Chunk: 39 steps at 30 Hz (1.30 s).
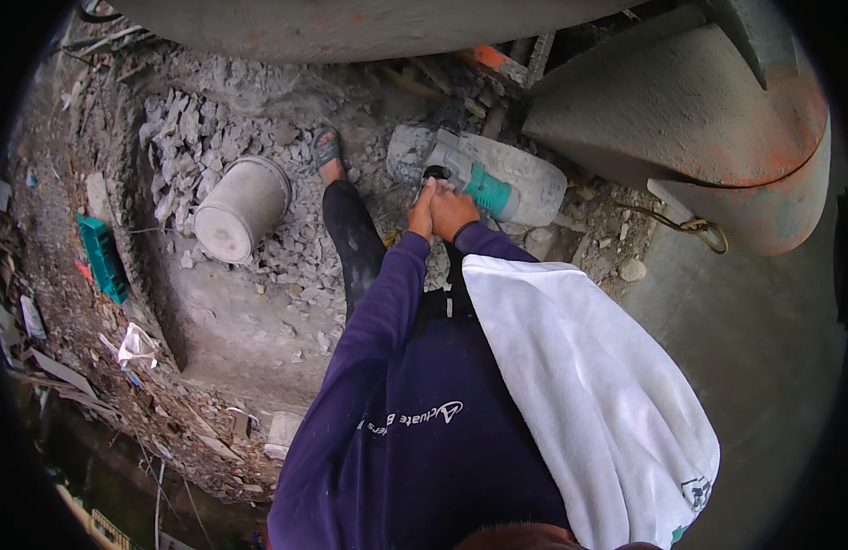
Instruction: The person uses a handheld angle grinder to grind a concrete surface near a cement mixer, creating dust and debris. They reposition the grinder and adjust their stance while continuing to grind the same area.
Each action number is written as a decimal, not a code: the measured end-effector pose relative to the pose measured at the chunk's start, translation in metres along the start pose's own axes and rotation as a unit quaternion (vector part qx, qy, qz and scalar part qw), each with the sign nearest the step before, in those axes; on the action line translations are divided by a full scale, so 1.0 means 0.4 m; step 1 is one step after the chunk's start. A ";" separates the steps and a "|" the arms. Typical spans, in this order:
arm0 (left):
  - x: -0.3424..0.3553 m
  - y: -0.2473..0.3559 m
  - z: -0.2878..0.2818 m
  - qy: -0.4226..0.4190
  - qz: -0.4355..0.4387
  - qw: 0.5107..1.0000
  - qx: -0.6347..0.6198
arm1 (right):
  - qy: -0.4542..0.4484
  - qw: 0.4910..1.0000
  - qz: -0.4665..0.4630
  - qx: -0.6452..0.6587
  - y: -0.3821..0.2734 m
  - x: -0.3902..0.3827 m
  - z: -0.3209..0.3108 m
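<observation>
Two hands (453,213) meet at one power tool (491,191), one bucket (245,209) to their left.

A dusty teal-and-grey power tool (491,190) is held at its black handle (437,171) by the left hand (422,212) and right hand (454,213); a dusty off-white cylindrical bucket (241,209) is flanked by broken grey rubble (181,137).

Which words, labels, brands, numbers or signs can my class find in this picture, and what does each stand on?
Purple shirt: white lettering beside a looped emblem; partly legible, but I won't copy its wording.
White cloth: a small dark mark near its lower right edge, too small to read.
Teal power tool and pale bucket: no lettering can be made out.
</observation>
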<state>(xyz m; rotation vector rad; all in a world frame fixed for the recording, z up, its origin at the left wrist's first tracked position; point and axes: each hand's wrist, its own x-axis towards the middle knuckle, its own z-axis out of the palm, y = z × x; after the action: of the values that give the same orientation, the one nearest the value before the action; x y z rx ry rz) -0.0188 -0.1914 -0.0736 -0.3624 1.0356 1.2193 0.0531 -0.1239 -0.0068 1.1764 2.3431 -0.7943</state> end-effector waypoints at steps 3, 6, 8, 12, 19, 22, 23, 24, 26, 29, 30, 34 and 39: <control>0.006 0.008 -0.021 -0.036 0.012 0.999 -0.004 | 0.007 1.000 0.010 0.003 -0.018 0.002 0.003; -0.011 0.024 -0.009 -0.003 0.001 1.000 0.004 | 0.007 1.000 -0.003 0.015 -0.009 0.012 0.014; -0.013 0.036 0.036 0.058 -0.022 0.998 -0.009 | 0.010 0.999 0.001 0.049 0.013 0.018 0.001; -0.038 0.145 0.341 0.107 0.060 0.964 0.235 | 0.092 0.969 0.033 0.225 0.135 0.022 -0.172; 0.143 0.144 0.706 0.077 0.118 0.907 0.398 | 0.148 0.938 0.003 0.312 0.488 0.132 -0.354; 0.036 0.154 0.555 0.023 0.125 0.928 0.351 | 0.183 0.945 0.070 0.262 0.367 0.061 -0.243; 0.064 0.128 0.458 -0.018 0.165 0.937 0.308 | 0.215 0.938 0.027 0.270 0.288 0.053 -0.208; 0.090 0.094 0.364 0.016 0.152 0.949 0.277 | 0.198 0.951 0.003 0.237 0.249 0.058 -0.145; 0.078 0.151 0.244 0.038 0.064 0.990 0.117 | 0.084 0.984 0.032 0.157 0.134 0.079 -0.140; 0.033 0.191 0.215 0.016 0.087 0.990 0.105 | 0.104 0.985 0.014 0.134 0.068 0.128 -0.158; 0.008 0.192 0.225 0.017 0.120 0.986 0.117 | 0.105 0.984 0.024 0.143 0.044 0.091 -0.204; -0.233 0.192 0.351 -0.006 0.126 0.987 0.100 | 0.160 0.963 -0.010 0.215 -0.008 -0.132 -0.334; -0.292 0.136 0.305 0.028 0.150 0.985 0.081 | 0.062 0.980 0.016 0.187 -0.053 -0.190 -0.327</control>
<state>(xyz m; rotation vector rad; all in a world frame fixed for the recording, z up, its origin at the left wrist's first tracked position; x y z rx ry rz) -0.0099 -0.1530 0.0996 -0.1158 1.2616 1.3863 0.0665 -0.0949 0.1426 1.4479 2.3299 -1.2199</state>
